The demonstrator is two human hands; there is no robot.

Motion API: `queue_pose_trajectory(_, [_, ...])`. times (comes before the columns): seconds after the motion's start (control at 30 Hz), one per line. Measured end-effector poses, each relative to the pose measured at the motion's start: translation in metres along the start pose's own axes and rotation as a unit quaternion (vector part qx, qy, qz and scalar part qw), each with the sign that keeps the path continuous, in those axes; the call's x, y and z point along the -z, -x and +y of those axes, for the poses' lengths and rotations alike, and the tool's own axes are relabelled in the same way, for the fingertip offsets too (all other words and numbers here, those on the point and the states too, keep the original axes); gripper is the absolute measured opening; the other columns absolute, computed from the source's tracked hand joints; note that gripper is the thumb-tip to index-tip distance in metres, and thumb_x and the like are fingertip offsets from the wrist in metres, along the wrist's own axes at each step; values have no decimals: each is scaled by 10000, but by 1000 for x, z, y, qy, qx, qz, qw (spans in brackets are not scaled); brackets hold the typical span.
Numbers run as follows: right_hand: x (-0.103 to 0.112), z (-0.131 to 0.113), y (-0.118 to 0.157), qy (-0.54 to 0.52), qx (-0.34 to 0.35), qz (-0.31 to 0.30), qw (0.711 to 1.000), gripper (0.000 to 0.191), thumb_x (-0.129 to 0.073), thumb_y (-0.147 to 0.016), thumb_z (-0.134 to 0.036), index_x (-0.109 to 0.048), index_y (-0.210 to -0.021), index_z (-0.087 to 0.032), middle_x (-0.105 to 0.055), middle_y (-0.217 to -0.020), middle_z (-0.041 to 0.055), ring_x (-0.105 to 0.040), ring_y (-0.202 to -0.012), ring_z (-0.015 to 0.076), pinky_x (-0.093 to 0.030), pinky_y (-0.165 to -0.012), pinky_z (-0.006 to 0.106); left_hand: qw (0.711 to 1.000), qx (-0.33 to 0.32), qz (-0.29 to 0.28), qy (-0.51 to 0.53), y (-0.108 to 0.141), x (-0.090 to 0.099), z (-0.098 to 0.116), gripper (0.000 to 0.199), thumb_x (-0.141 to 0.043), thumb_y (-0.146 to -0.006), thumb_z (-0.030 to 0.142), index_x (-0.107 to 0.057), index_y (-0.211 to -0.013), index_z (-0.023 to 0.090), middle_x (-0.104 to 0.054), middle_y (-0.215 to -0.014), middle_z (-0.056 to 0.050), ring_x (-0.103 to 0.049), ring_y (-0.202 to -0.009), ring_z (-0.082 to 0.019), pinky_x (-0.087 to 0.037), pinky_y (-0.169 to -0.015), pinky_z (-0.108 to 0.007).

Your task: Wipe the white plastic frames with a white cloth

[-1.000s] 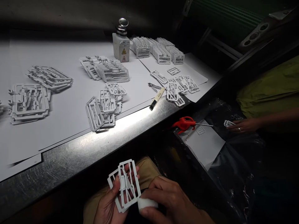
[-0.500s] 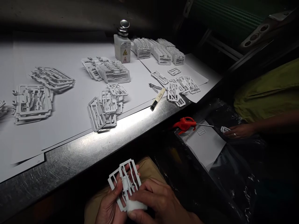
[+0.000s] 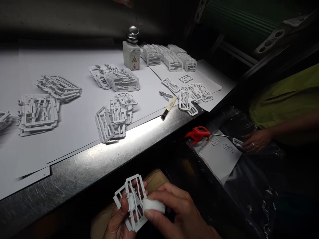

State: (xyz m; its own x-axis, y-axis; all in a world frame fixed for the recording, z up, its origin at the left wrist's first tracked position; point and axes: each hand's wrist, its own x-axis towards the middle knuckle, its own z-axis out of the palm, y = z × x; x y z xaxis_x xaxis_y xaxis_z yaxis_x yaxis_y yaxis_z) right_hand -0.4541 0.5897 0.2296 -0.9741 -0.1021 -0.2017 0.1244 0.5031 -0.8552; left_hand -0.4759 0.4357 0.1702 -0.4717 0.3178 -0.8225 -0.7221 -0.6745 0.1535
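The left hand (image 3: 119, 219) grips a white plastic frame (image 3: 132, 202) low over the lap, thumb across its front and fingers behind, so the open lattice faces up toward the camera and stays steady. The right hand (image 3: 174, 212) pinches a small white pad (image 3: 154, 205) between thumb and fingertips and presses it against the frame's right edge, a hold that suits rubbing along the ribs. Beyond the hands runs the steel edge of the workbench (image 3: 87, 169), covered further back by white paper sheets (image 3: 79, 109) that keep the parts off the metal. Similar frames lie there in separate piles (image 3: 114, 116), apparently sorted into batches, with upright stacks (image 3: 169, 56) at the back. A dispenser bottle (image 3: 132, 51) with warning labels stands near those stacks. To the right, another person's hand (image 3: 255, 141) touches a small white part beside a red-handled tool (image 3: 198, 132).
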Motion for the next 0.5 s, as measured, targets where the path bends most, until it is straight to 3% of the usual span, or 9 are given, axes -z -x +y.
queue_pose_trajectory(0.17, [-15,7,5,-9,23,-40,999,216,-685,-768,-299,-635,-979,-301,-606,-939,-12,-589,-825,153,-493,-663,183,999,-26,24,-22,1,-10,-5,642,-756,-576,311,-522,-1172,260,-659,-1010,-69,-586,-942,-325,-536,-720,-372])
queue_pose_trajectory(0.3, [-27,13,14,35,-10,14,999,182,-642,-814,-330,-627,-995,-319,-602,-976,-9,-586,-797,141,-487,-704,199,997,-64,36,-30,1,-19,-5,631,-767,-557,251,-544,-1146,231,-669,-952,-80,-597,-909,-328,-543,-674,-370])
queue_pose_trajectory(0.4, [-17,5,9,6,66,22,998,189,-652,-803,-263,-632,-991,-272,-579,-957,11,-570,-791,138,-473,-700,204,999,-40,30,-19,4,-20,-2,493,-729,-612,265,-589,-1079,187,-676,-909,-75,-601,-901,-295,-537,-710,-339])
queue_pose_trajectory(0.5, [-3,-6,-5,-21,64,67,995,191,-630,-798,-183,-630,-987,-207,-564,-843,25,-552,-756,140,-463,-666,219,998,-24,41,-50,8,-19,-3,362,-678,-676,258,-615,-1023,180,-680,-890,-64,-616,-860,-254,-536,-692,-291])
